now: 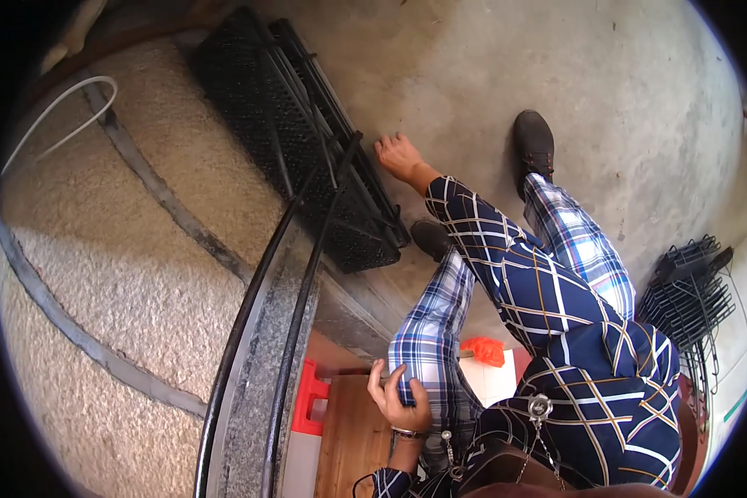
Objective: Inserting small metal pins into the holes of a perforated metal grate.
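My right hand [399, 156] is stretched forward over the concrete floor, its fingers curled in. Whatever they may hold is hidden. Just left of it, across a narrow gap, lies a stack of black metal mesh racks [295, 141] with thin bars along its edge. My left hand [401, 402] is by my left knee, fingers bent and apart, with nothing seen in it. Plaid trousers [427, 332] cover the knee beside that hand.
Two long black bars [249, 324] run from the lower edge up to the racks. A rough stone surface [124, 266] with grey strips and a white cable [46, 108] lies left. Black wire racks [693, 290] stand right. A red plastic piece [310, 398] and orange bag [484, 350] are below.
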`<state>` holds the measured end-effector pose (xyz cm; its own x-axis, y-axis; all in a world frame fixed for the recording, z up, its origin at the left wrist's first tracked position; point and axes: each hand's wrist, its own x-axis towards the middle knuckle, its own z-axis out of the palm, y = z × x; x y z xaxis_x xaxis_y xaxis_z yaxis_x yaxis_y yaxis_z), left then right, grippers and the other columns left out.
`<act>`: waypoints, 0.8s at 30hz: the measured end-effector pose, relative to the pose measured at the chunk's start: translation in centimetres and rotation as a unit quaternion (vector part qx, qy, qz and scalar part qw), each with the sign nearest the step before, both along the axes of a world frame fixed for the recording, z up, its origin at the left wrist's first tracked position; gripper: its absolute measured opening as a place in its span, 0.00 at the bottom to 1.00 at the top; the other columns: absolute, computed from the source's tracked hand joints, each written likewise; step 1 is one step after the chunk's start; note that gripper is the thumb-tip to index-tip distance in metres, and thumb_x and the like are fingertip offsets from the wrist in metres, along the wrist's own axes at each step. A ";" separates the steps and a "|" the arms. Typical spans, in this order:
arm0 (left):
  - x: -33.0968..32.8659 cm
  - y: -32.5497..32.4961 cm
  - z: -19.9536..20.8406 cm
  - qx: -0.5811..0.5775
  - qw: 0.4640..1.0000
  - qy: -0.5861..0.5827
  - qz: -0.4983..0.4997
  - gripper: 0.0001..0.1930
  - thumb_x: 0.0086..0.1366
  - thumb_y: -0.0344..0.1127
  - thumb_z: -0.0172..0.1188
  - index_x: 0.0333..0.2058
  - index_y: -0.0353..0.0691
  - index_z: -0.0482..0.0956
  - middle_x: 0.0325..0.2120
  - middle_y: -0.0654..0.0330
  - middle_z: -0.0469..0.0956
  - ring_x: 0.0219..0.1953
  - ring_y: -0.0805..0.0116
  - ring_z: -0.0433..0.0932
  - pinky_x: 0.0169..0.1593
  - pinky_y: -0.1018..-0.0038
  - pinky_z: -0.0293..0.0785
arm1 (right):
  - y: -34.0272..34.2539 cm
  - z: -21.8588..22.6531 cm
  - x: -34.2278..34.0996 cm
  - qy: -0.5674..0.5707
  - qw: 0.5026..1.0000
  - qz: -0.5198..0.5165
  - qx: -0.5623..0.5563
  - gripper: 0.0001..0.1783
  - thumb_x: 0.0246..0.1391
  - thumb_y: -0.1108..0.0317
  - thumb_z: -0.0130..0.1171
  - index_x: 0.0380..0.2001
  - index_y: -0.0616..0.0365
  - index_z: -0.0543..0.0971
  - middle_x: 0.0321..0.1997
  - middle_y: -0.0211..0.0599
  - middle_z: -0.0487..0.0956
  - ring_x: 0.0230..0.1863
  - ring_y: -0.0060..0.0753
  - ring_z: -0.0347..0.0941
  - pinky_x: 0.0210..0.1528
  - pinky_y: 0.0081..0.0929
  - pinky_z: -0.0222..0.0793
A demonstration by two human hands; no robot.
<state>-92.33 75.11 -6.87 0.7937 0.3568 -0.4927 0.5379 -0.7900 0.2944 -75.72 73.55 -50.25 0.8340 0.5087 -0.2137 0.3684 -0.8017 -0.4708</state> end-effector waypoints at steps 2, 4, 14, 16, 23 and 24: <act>-0.4 -0.1 0.4 -0.005 1.000 -0.005 0.000 0.14 0.50 0.27 0.53 0.38 0.33 0.73 0.49 0.45 0.62 0.52 0.47 0.63 0.55 0.57 0.58 | -0.5 1.3 0.3 -0.009 1.000 0.017 0.002 0.07 0.45 0.66 0.49 0.29 0.55 0.72 0.28 0.35 0.71 0.31 0.32 0.71 0.37 0.28 0.61; -0.4 -0.4 1.1 -0.009 1.000 -0.008 0.005 0.13 0.49 0.24 0.53 0.37 0.32 0.73 0.49 0.45 0.62 0.53 0.48 0.62 0.56 0.59 0.57 | -1.4 3.0 0.8 0.072 0.990 -0.110 0.056 0.10 0.41 0.65 0.53 0.28 0.57 0.75 0.28 0.40 0.73 0.31 0.39 0.72 0.36 0.32 0.64; -1.1 -5.3 8.3 0.028 0.988 -0.012 -0.149 0.13 0.50 0.30 0.54 0.37 0.39 0.74 0.48 0.51 0.65 0.50 0.50 0.64 0.53 0.61 0.59 | -17.3 25.4 -0.5 0.331 0.837 -0.389 0.195 0.19 0.36 0.58 0.57 0.31 0.59 0.80 0.30 0.48 0.78 0.35 0.48 0.75 0.37 0.36 0.70; -0.3 -7.2 11.7 0.012 0.982 -0.005 -0.187 0.13 0.50 0.29 0.53 0.37 0.39 0.74 0.47 0.49 0.64 0.50 0.49 0.63 0.53 0.59 0.58 | -22.3 33.4 0.7 0.365 0.790 -0.438 0.227 0.19 0.36 0.58 0.57 0.31 0.61 0.79 0.30 0.49 0.78 0.35 0.46 0.75 0.38 0.34 0.70; 4.8 -15.3 22.8 -0.108 0.956 -0.055 -0.268 0.13 0.47 0.27 0.54 0.35 0.41 0.75 0.45 0.50 0.67 0.48 0.49 0.66 0.50 0.61 0.63 | -46.6 53.6 -3.7 0.253 0.808 -0.454 0.279 0.14 0.40 0.61 0.56 0.24 0.63 0.77 0.23 0.44 0.76 0.26 0.35 0.73 0.30 0.33 0.68; 6.3 -15.0 23.7 -0.130 0.946 -0.067 -0.289 0.13 0.46 0.27 0.54 0.34 0.41 0.75 0.44 0.50 0.67 0.47 0.50 0.67 0.49 0.62 0.65 | -48.8 54.0 -6.8 0.285 0.786 -0.497 0.234 0.12 0.41 0.63 0.55 0.22 0.63 0.77 0.20 0.41 0.76 0.22 0.28 0.71 0.25 0.29 0.66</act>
<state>-85.99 60.08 16.81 0.8809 -0.2758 -0.3847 -0.0185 -0.8321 0.5543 -82.55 24.73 3.71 0.7061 -0.1992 -0.6796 -0.7071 -0.2506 -0.6612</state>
